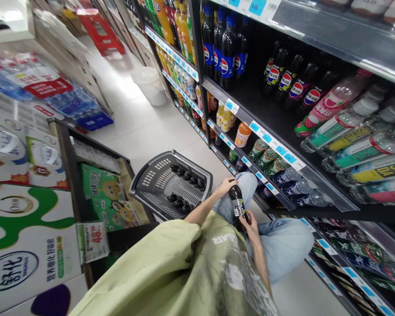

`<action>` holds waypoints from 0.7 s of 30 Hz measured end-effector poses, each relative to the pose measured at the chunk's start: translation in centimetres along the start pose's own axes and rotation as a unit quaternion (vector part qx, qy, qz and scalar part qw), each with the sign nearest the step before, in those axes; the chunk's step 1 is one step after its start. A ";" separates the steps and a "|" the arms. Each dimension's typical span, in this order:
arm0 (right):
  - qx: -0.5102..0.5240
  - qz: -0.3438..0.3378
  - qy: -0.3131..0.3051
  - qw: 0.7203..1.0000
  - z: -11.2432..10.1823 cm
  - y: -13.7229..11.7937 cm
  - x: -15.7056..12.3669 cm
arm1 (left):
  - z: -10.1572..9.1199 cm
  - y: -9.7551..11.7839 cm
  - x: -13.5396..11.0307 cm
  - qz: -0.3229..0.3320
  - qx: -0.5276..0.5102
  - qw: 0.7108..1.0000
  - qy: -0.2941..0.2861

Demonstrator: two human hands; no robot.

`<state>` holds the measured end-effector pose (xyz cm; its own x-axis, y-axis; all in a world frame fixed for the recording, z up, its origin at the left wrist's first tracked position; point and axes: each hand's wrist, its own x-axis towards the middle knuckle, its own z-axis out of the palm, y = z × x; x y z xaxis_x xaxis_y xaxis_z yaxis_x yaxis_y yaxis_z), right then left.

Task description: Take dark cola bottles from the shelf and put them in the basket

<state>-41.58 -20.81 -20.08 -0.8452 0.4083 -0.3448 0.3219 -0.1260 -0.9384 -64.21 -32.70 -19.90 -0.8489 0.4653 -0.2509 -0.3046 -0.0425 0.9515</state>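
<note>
Over my lap is a dark cola bottle [237,202] with a black-and-white label, tilted, its top pointing away from me. My left hand [228,186] is closed around its neck end by the cap. Around the lower part, my right hand [249,224] grips it with the thumb along the side. A grey plastic shopping basket [156,195] stands on the floor left of my knees. Inside lie two groups of dark bottles [181,202] with black caps. On the shelf to the right, several similar black cola bottles [285,81] stand beside blue-capped ones [228,52].
Drink shelves [276,151] with price tags run along my right. Stacked cartons [29,219] and wrapped water packs [52,90] line the left. A white bucket [151,85] and a red stool [100,30] are farther down the tiled aisle [125,118].
</note>
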 end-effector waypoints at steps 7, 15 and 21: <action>-0.057 0.009 -0.005 0.998 0.0 -0.2 -0.3 | 0.1 -0.6 0.0 0.005 0.009 1.000 -0.005; -0.017 0.005 -0.016 1.000 -1.2 0.6 0.7 | 0.9 0.0 0.3 -0.003 0.015 1.000 -0.018; 0.001 0.010 -0.030 0.999 -1.3 0.6 1.1 | 0.8 0.1 0.1 -0.001 0.011 1.000 -0.017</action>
<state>-41.77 -19.22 -21.00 -0.8628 0.3504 -0.3644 0.3383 -0.1352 -0.9313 -63.98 -31.96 -19.69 -0.8329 0.4955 -0.2465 -0.2965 -0.0233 0.9548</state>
